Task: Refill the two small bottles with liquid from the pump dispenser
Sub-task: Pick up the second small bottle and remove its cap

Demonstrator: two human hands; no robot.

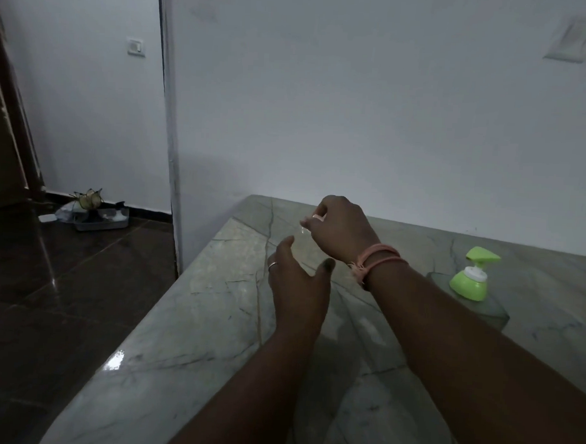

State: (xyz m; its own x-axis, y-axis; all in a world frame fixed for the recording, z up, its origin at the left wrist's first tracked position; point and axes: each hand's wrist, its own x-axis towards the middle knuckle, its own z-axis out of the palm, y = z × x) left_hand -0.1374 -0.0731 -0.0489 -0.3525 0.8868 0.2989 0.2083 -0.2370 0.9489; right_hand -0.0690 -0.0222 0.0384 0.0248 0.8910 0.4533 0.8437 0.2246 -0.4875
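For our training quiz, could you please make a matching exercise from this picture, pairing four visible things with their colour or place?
Things:
1. pump dispenser
2. right hand
3. left hand
4. tray

Descriptions:
A. on the dark floor by the wall
B. wears a ring on one finger
C. green top, standing on the counter at the right
D. pink band around its wrist

Pairs: 1-C, 2-D, 3-B, 4-A
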